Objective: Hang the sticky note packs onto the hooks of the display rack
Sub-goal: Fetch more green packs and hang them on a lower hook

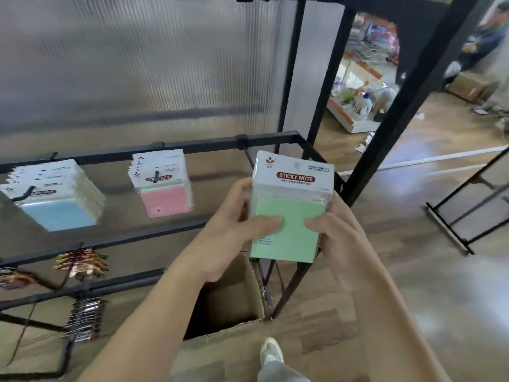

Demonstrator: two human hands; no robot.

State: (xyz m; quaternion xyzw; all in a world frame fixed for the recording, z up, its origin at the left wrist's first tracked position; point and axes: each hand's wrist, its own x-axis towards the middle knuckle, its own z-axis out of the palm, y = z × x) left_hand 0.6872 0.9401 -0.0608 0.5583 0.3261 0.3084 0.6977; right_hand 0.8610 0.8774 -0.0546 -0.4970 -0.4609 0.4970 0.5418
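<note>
A: Grip first. We see the left hand (234, 230) and right hand (340, 235) both clamped on the stack of green packs (289, 216), thumbs on the front face, fingers wrapped round the sides. The stack is centre frame, in the air, roughly upright.

B: Agreed. It's off the rack. The top rail (192, 146) runs at 10 o'clock from it, and the clip (242, 141) at 11 o'clock looks like the free spot. We can't see that hook's tip because the stack covers it.

A: Risks. We judge it's several packs at once, so the hang holes may not line up. The hook could catch only the front cards and the rest would drop.

B: Straight into the cardboard box (231, 296) at 6 o'clock, or onto the floor. Both thumbs also sit low, so the top cards could fan out if the stack tips.

A: Blind threading too. The header card hides the hook, so we could jab the wrapper instead of the hole.

B: Surroundings. The pink packs (165, 194) hang at 9 o'clock and the blue packs (57, 202) further out at 9, each on its own hook, well apart from ours.

A: Foil sachets (80, 261) at 8 o'clock on lower hooks. The black upright (385, 111) at 1 o'clock ends near the right hand, and a wide swing could knock it.

B: Shoe (271, 351) at 6, beside the box.
</note>
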